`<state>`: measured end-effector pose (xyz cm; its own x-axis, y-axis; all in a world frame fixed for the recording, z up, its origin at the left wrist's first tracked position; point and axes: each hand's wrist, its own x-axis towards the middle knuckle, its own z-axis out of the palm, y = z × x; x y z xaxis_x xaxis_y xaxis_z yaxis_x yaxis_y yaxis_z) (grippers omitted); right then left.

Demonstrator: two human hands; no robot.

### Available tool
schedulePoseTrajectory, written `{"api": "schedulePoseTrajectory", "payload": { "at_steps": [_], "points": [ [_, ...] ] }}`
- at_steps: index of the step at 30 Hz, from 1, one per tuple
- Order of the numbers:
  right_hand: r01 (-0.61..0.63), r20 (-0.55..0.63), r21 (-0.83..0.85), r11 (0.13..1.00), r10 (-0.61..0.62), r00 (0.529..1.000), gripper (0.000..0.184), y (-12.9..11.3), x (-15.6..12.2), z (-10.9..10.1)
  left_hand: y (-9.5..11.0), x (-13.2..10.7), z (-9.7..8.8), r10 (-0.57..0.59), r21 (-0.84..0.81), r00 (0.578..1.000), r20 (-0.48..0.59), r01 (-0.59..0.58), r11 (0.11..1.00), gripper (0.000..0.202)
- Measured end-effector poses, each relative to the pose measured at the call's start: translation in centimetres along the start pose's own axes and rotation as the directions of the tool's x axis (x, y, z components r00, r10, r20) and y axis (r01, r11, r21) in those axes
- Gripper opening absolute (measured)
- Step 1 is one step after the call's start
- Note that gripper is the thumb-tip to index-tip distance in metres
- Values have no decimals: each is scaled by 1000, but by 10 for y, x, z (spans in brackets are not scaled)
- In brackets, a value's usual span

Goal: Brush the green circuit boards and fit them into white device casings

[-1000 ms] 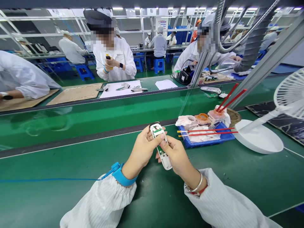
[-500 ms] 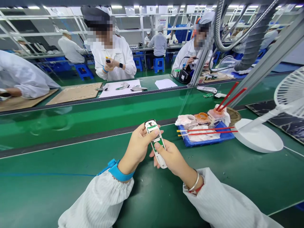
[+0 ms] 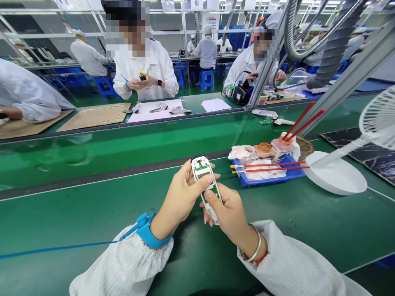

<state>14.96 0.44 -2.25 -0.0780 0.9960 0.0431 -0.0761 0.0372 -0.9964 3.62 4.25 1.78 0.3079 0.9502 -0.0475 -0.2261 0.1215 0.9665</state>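
Glossy white plastic housing [image 3: 212, 213] w/ green PCB [image 3: 201, 167], smooth blue plastic tray [image 3: 271, 181], striped white cloth sleeve [image 3: 123, 265], shiny green bench mat [image 3: 92, 213]

Room leftward; blue tray [image 3: 268, 183] blocks rightward.

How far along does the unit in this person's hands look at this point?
Done, it seems: a green circuit board already sits in the white plastic casing. In hand: the left hand and right hand hold the casing together, board side up. Left, apparently: the board lies exposed, with no cover visible on it. A blue tray sits to the right.
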Motion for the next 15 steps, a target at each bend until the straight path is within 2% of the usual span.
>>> {"api": "schedulePoseTrajectory", "payload": {
  "at_steps": [7, 11, 15],
  "points": [
    [-55, 7, 18, 998, 54, 998, 32, -1, 4, -1, -9, -2, 8, -64, -133, 996, -65, 55, 990, 37],
    [-57, -8, -3, 998, 57, 998, 32, 2, 4, 1, -11, -2, 7, -83, -104, 994, -73, 76, 992, 34],
    [-108, -29, 95, 990, 111, 993, 34, 7, 5, 5, -12, 3, 6, -58, -58, 994, -96, 52, 997, 31]
  ]
}}
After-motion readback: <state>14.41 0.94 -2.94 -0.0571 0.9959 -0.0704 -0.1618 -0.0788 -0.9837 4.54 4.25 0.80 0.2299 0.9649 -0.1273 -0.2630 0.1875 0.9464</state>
